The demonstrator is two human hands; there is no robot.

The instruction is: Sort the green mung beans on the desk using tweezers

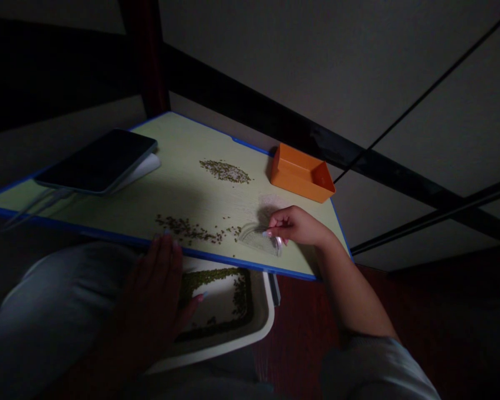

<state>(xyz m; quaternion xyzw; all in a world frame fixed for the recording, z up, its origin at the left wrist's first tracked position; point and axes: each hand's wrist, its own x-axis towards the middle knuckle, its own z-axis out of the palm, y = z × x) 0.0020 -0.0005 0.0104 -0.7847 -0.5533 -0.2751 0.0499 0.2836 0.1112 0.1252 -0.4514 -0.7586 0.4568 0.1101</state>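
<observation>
Clock: read on the view, 12 at the far side of the desk (183, 133), 6 toward the wearer.
Right hand: thumb and fingers pinched together on a clear plastic piece (258, 240), which lies low over the desk near its 5 o'clock corner.
Clear plastic piece: out at 8 o'clock from the right hand, its long axis running roughly from 9 to 4, the narrower end pointing at the row of seeds (189, 230).
Key relation: the row of seeds lies at 9 o'clock from the right hand, strung out from about 9:30 to 3:30, so its axis nearly lines up with the piece; a few loose seeds sit just beside the piece's tip, contact unclear.
Left hand (154, 289): nearer the row than the right hand, fingers straight and side by side, thumb spread wide, nothing seen in it; the row is at 1 o'clock, just beyond the fingertips. The palm is hidden.
Tray (269, 314): below the near edge, 4 o'clock from the left hand, more seeds (240, 297) along its walls.
Far pile (225, 171): 10:30 from the right hand.
Orange box (302, 189): 1 o'clock from the right hand.
Dark-screened device (104, 161): 11 o'clock from the left hand.
</observation>
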